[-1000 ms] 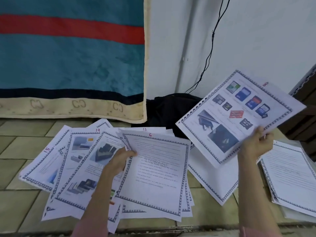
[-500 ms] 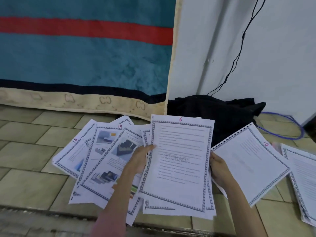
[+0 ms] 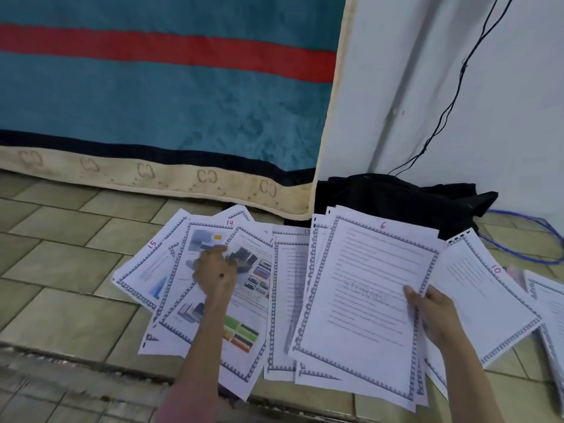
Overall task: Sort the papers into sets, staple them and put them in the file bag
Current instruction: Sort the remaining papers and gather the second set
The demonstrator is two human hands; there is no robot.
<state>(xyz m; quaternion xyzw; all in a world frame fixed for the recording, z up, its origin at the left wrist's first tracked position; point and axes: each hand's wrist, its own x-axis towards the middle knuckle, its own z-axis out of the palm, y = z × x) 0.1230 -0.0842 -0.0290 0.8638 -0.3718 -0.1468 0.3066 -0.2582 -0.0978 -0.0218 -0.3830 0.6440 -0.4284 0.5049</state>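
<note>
Head view: sorting step, papers fanned on the tiled floor (image 3: 64, 270); right hand (image 3: 436, 315) pinches the edge of the stack topped by page 6 (image 3: 366, 294), left hand (image 3: 215, 270), fingers curled, whether gripping unclear, rests on picture page (image 3: 244, 300); next, likely pull pages in number order.

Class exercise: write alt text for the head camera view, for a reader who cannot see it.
Seen from above, a person's right hand grips the edge of page 6 while the left hand rests on the picture pages fanned across a tiled floor. Page 10 lies to the right; a teal blanket hangs behind.
</note>
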